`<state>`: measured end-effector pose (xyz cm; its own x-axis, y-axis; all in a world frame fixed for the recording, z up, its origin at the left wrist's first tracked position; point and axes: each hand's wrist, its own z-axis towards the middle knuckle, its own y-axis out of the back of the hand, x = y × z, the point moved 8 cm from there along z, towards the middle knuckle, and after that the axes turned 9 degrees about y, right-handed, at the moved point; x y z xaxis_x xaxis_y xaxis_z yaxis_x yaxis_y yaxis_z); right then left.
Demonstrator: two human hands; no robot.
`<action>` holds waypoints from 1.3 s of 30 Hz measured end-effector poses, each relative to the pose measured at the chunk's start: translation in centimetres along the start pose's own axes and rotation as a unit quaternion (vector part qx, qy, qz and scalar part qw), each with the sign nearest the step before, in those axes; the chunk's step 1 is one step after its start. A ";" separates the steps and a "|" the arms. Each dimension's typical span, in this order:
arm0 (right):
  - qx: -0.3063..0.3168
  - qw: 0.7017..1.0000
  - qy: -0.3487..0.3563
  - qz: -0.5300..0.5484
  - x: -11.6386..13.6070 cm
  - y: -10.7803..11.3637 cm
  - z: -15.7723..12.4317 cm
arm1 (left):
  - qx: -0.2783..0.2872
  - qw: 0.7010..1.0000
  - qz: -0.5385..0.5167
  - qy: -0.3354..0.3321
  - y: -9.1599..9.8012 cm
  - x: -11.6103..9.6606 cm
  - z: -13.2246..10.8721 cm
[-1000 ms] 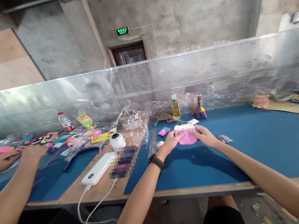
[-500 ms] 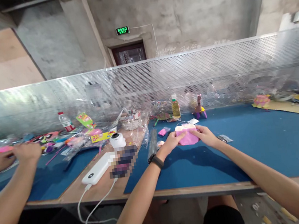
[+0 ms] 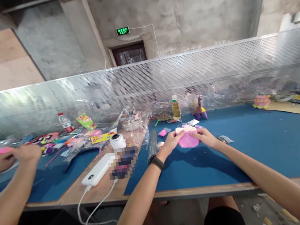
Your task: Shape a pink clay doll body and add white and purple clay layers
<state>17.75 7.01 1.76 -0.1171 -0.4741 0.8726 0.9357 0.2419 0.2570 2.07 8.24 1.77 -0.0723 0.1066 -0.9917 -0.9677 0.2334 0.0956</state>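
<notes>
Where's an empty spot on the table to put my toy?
The widest bare patch is on the blue felt mat, between the right hand, which holds the pink soft piece, and the brown cardboard sheet. Another runs along the mat's near edge, under both forearms. Left of the left hand is crowded: white power bank, clear plastic bags, another person's hands.

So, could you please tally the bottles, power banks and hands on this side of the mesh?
Bottles: 2 (red-capped bottle, yellow bottle)
Power banks: 1
Hands: 4 (left hand and right hand holding pink piece, co-worker's two hands)
Total: 7
</notes>
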 end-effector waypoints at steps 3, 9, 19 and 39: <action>0.010 1.000 -0.017 0.005 -0.5 -0.3 -0.1 | 0.017 1.000 -0.002 -0.009 -0.2 -0.3 -0.1; 0.019 0.997 0.028 -0.067 -0.3 0.3 0.1 | 0.017 1.000 -0.003 0.004 -0.4 0.0 -0.1; 0.005 0.999 0.024 -0.046 -0.5 0.2 0.2 | 0.021 1.000 -0.002 -0.006 -0.3 -0.2 0.0; 0.018 0.990 0.073 -0.117 0.6 0.3 0.1 | 0.066 0.997 -0.010 -0.031 -0.9 -0.5 0.0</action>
<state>17.94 6.90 2.39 -0.2778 -0.6378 0.7183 0.8758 0.1390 0.4622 2.95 7.93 2.22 -0.0350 0.1591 -0.9866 -0.9282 0.3608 0.0912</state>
